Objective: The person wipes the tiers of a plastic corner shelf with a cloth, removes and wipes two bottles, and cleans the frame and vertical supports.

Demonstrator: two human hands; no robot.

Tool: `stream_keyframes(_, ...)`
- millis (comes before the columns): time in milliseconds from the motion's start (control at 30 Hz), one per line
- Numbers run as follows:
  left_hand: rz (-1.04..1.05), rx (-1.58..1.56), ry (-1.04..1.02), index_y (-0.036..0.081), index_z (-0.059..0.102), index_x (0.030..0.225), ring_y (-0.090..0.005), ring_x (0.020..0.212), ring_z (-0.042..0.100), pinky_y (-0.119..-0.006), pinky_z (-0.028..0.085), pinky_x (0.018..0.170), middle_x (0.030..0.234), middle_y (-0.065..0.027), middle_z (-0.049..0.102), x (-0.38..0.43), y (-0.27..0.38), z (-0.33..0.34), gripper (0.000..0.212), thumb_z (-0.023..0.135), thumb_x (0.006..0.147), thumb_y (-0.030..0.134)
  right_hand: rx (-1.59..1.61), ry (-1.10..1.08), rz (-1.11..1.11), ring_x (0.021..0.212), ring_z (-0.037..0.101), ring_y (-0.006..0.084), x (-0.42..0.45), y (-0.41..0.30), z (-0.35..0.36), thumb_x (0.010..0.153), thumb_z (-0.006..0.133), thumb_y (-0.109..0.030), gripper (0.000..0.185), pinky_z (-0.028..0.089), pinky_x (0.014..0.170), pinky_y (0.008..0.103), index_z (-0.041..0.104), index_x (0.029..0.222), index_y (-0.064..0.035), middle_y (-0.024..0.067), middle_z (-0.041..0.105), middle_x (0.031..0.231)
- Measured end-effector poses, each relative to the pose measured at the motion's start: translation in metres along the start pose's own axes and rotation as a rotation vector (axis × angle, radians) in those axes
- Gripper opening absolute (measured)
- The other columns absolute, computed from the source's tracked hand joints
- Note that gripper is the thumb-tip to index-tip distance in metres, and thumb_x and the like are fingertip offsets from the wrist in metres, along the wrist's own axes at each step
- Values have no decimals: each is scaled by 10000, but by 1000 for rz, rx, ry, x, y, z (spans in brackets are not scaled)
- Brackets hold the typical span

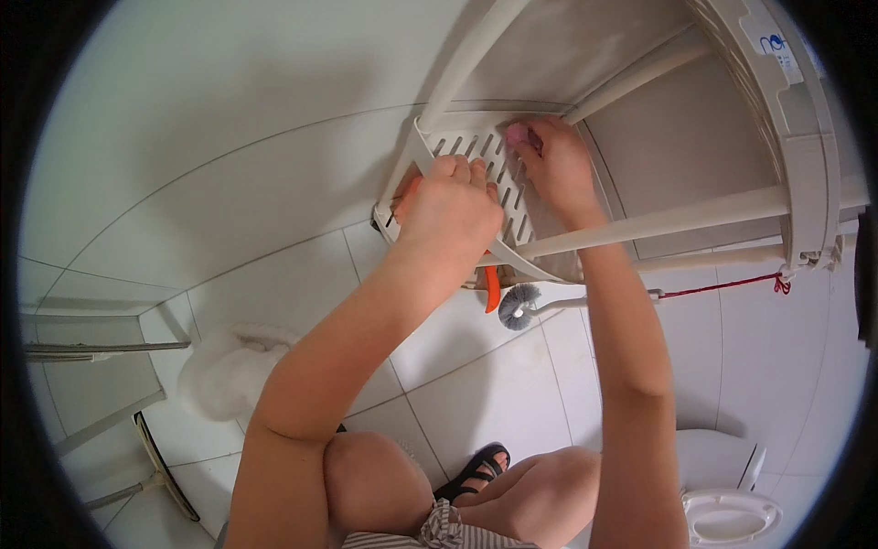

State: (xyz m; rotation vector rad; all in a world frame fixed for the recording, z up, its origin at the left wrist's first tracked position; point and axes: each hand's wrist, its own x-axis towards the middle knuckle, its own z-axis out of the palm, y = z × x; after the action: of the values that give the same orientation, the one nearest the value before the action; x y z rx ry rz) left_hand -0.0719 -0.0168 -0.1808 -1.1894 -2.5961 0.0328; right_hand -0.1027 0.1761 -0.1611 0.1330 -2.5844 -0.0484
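A cream plastic corner shelf rack stands against the tiled wall, with a slotted shelf [516, 199] in front of me. My left hand [453, 199] lies over the curved front rim [511, 257] of this shelf, its fingers bent over the edge onto the slots. My right hand [559, 161] reaches in between the rack's poles to the back corner. Between its fingers is a pink cloth or sponge [518, 135], pressed to the shelf surface. Part of the pink piece is hidden by the fingers. An orange handle [492, 285] shows below the rim, on a lower level.
A grey-bristled toilet brush [521, 307] hangs by a red cord [720, 283] beside the rack. A white furry animal [226, 374] is on the floor at left, near a floor squeegee [164, 470]. A toilet [730, 515] stands at lower right. Rack poles [658, 223] flank my right arm.
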Motion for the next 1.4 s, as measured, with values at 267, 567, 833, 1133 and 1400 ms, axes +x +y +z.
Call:
stream_keyframes(267,-50,-44,66,42,653,1092,-238,1172,543,-348,381,999,1239,-143,598,-4,0,-3,319,591,782,80,-172,224,62,873,567,314,-1,12,-34,817,633,-212,163,500,718,418,633,878,-60,96,599,914)
stream_keyframes(567,-69,-35,-20,51,652,1068,-230,1146,557,-338,390,971,1224,-125,603,-2,-2,-2,304,590,770,61,-504,-237,-162,984,554,264,-27,17,-37,802,610,-214,166,505,816,381,686,807,-66,46,608,1005)
stream_keyframes(833,-81,-182,8,81,655,1075,-204,1146,550,-332,394,959,1215,-86,608,0,0,-12,379,644,701,25,-535,-352,-344,1000,537,249,-19,36,-55,755,601,-145,126,479,836,376,708,818,-120,11,628,1022)
stream_keyframes(1133,-77,-150,82,102,649,1048,-191,1103,563,-333,402,925,1160,-59,610,-3,-4,-3,436,771,630,121,-481,-892,-5,1067,594,293,-43,20,-113,831,638,-200,180,521,845,402,707,919,-60,125,680,992)
stream_keyframes(1400,-74,-125,146,116,648,1051,-176,1101,564,-326,403,918,1130,-33,615,-2,-1,1,527,831,570,226,280,-1319,412,598,621,183,-30,6,-119,785,569,-122,195,536,562,302,676,896,-3,92,651,748)
